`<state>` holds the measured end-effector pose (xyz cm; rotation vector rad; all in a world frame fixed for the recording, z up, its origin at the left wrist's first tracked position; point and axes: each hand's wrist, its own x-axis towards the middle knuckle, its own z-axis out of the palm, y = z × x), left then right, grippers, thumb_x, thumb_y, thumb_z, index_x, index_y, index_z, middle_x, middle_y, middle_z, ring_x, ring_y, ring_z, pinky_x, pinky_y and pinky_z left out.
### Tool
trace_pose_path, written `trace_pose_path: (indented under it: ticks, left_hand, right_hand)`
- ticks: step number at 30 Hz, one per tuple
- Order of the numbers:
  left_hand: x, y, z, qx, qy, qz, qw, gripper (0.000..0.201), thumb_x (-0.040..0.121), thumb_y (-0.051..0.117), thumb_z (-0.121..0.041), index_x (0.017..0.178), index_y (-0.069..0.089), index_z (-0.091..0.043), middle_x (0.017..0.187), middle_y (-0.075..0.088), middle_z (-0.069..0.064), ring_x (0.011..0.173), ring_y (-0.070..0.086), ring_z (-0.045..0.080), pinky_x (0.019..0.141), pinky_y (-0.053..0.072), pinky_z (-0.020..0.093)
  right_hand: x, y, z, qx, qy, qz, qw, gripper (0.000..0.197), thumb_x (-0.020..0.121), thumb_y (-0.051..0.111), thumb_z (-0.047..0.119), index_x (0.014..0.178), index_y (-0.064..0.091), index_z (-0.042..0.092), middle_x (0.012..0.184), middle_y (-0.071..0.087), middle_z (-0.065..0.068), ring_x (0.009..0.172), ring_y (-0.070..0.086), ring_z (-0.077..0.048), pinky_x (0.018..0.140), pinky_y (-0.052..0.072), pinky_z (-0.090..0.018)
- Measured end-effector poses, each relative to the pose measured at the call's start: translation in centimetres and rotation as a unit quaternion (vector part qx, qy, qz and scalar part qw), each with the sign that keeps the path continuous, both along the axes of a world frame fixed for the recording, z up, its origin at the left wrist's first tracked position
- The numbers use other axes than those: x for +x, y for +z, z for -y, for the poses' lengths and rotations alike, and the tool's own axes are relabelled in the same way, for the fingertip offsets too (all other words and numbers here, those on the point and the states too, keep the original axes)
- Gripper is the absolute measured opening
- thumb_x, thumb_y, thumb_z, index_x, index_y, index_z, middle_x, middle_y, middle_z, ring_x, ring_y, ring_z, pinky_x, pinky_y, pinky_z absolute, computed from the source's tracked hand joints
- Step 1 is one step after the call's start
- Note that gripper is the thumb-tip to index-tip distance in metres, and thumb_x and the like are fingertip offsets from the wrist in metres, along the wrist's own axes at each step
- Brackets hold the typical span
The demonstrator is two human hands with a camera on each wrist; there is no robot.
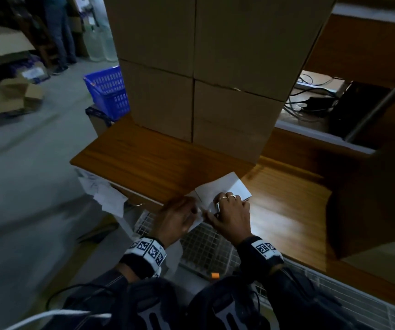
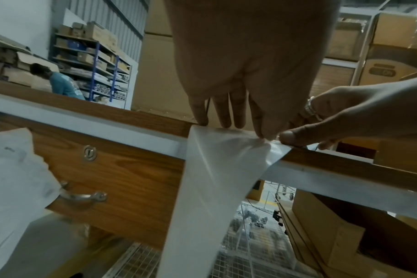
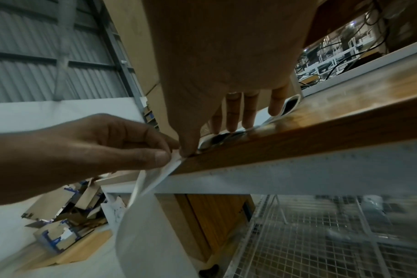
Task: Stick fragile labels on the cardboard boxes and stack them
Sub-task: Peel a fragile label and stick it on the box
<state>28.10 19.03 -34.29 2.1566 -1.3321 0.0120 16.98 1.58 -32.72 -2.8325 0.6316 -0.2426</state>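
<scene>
Several plain cardboard boxes [image 1: 234, 110] stand stacked at the back of the wooden table [image 1: 144, 158]. A white label strip [image 1: 222, 189] lies at the table's front edge, and its loose end [image 2: 214, 188] hangs down past the edge [image 3: 145, 235]. My left hand [image 1: 195, 210] pinches the strip's upper corner between thumb and forefinger [image 2: 264, 138] [image 3: 169, 156]. My right hand [image 1: 209, 214], wearing rings, pinches the same corner from the other side [image 2: 295, 141] [image 3: 186, 153]. Its other fingers rest on the strip on the tabletop. No printed label face shows.
A blue basket [image 1: 108, 91] stands left of the boxes. A drawer with a metal handle [image 2: 83, 196] and crumpled white paper [image 1: 106, 196] sit under the table's left end, and wire mesh [image 1: 203, 248] lies below me. Cables [image 1: 311, 96] lie at the back right. Loose cartons [image 1: 15, 96] and a person [image 1: 58, 32] are at the far left.
</scene>
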Motion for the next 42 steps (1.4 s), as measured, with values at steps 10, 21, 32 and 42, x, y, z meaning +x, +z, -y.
trace_pose_path:
  ticks: [10, 21, 32, 42]
  left_hand:
    - [1.0, -1.2, -0.4, -0.011, -0.015, 0.07, 0.997, 0.032, 0.09, 0.052, -0.025, 0.109, 0.077, -0.018, 0.118, 0.07, 0.004, 0.106, 0.065, 0.026, 0.089, 0.055, 0.039]
    - [0.1, -0.9, -0.1, 0.009, 0.029, 0.05, 0.998, 0.028, 0.093, 0.05, -0.025, 0.103, 0.075, -0.017, 0.116, 0.07, 0.004, 0.098, 0.067, 0.026, 0.088, 0.052, 0.042]
    - [-0.4, 0.4, 0.5, 0.038, 0.061, 0.046, 0.996, 0.022, 0.087, 0.057, -0.032, 0.097, 0.071, -0.018, 0.101, 0.069, 0.002, 0.088, 0.065, 0.028, 0.079, 0.052, 0.04]
    - [-1.2, 0.6, 1.2, 0.044, 0.116, 0.0, 0.992, 0.023, 0.082, 0.079, -0.016, 0.104, 0.077, -0.015, 0.111, 0.072, 0.006, 0.097, 0.068, 0.031, 0.084, 0.057, 0.046]
  right_hand:
    - [-0.1, 0.8, 0.9, -0.011, 0.001, -0.044, 0.999, 0.069, 0.084, 0.054, 0.075, 0.12, 0.059, 0.017, 0.105, 0.057, -0.003, 0.101, 0.055, -0.027, 0.079, 0.036, -0.041]
    - [-0.5, 4.9, 2.5, 0.049, 0.015, 0.025, 0.998, 0.024, 0.099, 0.057, 0.045, 0.095, 0.063, 0.022, 0.076, 0.066, 0.006, 0.064, 0.061, -0.014, 0.057, 0.049, -0.032]
    - [-4.3, 5.1, 17.9, 0.171, -0.215, 0.142, 0.951, 0.028, 0.094, 0.048, 0.028, 0.082, 0.061, 0.006, 0.083, 0.069, -0.023, 0.083, 0.066, -0.043, 0.072, 0.051, -0.045]
    - [-5.0, 2.7, 12.9, 0.166, -0.109, 0.126, 0.972, 0.032, 0.099, 0.062, 0.026, 0.129, 0.063, 0.015, 0.119, 0.063, -0.009, 0.102, 0.064, -0.026, 0.082, 0.048, -0.033]
